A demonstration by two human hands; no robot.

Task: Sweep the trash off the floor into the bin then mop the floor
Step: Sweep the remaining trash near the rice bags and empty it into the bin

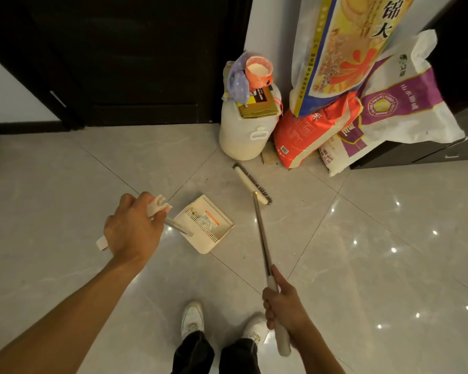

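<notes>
Holding dustpan (203, 224), trash (207, 220) inside, broom (254, 188) beside

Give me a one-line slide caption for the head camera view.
Left hand holds the dustpan, right hand grips the broom, its head on the floor near a white jug and sacks.

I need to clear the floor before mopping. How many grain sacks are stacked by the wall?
3: a tall yellow sack upright, a red sack below it, a white-purple sack at right. Others may be hidden behind.
</notes>
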